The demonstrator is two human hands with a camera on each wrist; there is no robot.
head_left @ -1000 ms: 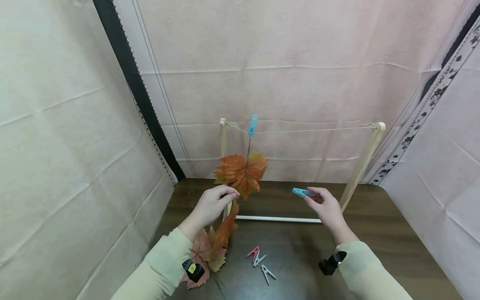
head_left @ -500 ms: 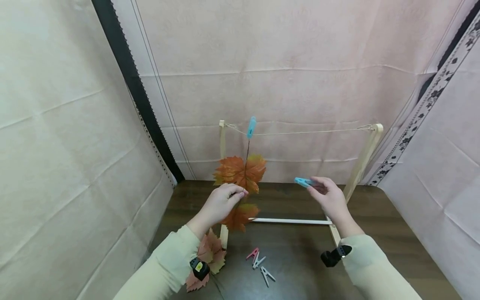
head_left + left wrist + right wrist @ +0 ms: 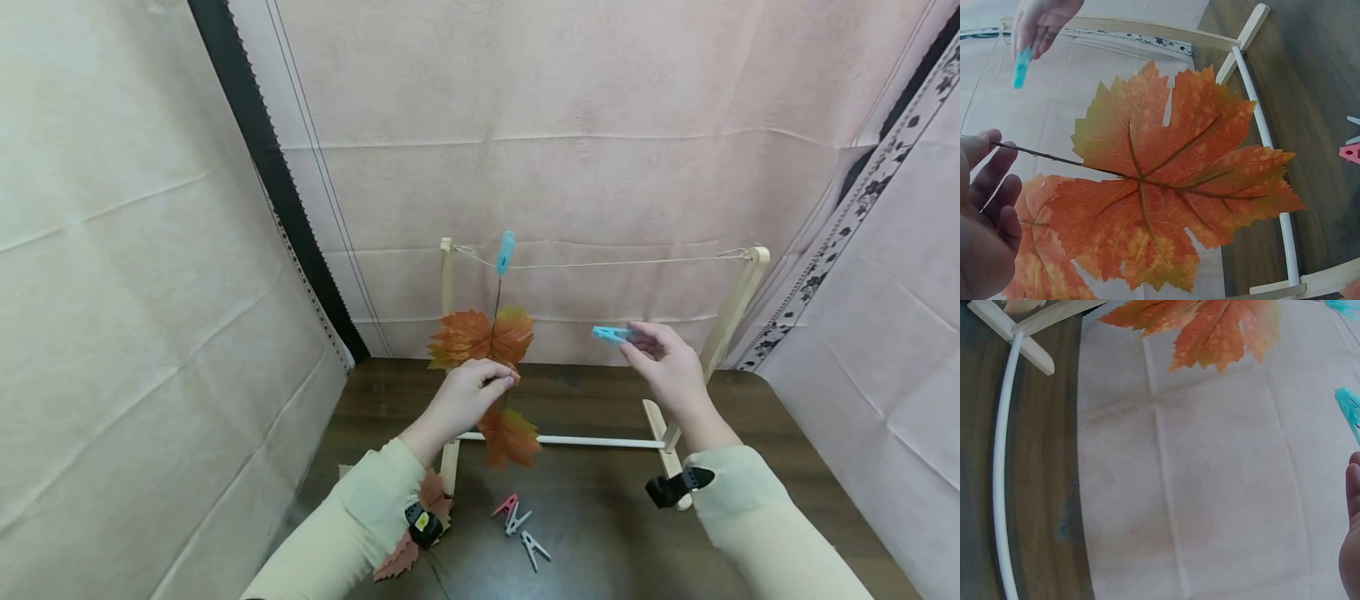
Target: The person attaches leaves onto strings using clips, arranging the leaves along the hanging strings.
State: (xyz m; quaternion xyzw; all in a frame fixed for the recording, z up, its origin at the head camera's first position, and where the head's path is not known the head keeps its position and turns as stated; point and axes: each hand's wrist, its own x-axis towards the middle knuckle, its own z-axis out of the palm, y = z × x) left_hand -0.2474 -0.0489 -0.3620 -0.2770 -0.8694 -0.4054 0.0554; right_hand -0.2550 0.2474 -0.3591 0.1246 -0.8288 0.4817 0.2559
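My left hand (image 3: 463, 402) pinches the thin dark stem (image 3: 1060, 158) of an orange artificial maple leaf (image 3: 1166, 169), which hangs below the fingers. Behind it another orange leaf (image 3: 461, 333) hangs by its stem from a cord (image 3: 615, 264), held by a blue clothespin (image 3: 506, 250) near the cord's left end. To the right, my right hand (image 3: 667, 367) grips a second blue clothespin (image 3: 611, 334) by its handle end, with its tip pointing left. Both hands are below the cord. Only the edge of the right hand shows in the right wrist view.
The cord spans two wooden posts (image 3: 731, 312), joined low down by a white rod (image 3: 592, 442). Several loose clothespins, one red (image 3: 507, 504) and others grey (image 3: 534, 550), lie on the dark wooden table (image 3: 600, 533). Pinkish leaves (image 3: 401, 557) lie partly under my left forearm.
My left hand has moved right with the leaf, which has swung out from the left post to hang below the hand. My right hand has risen with the clothespin.
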